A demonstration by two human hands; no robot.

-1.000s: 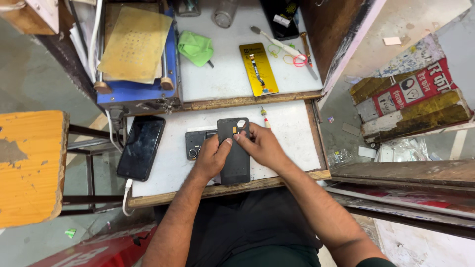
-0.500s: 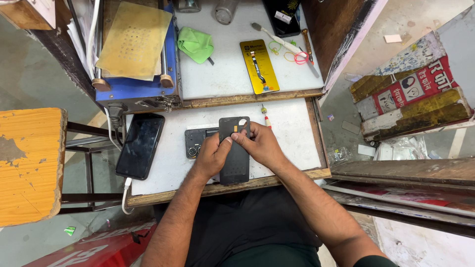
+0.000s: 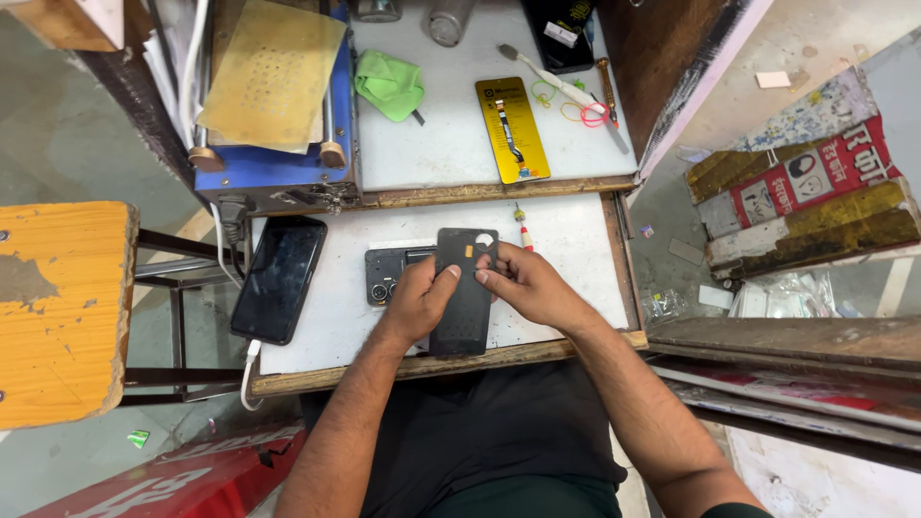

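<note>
Both the left hand (image 3: 414, 305) and right hand (image 3: 526, 286) grip a dark phone back cover (image 3: 463, 293) from either side, steadying it flat above the tabletop (image 3: 576, 240), a black phone (image 3: 279, 278) lying left of them.

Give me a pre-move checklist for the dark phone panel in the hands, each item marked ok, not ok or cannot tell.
1. Both hands on the dark panel: left hand and right hand grip its sides. Ok.
2. Panel over the white work surface, not past the edge. Ok.
3. Second phone apart from the panel: partly under it. Not ok.
4. Black phone with its cable lies clear, left of the hands. Ok.
5. Small red-tipped tool within reach of the right hand. Ok.
6. Panel fully loose: cannot tell.
</note>
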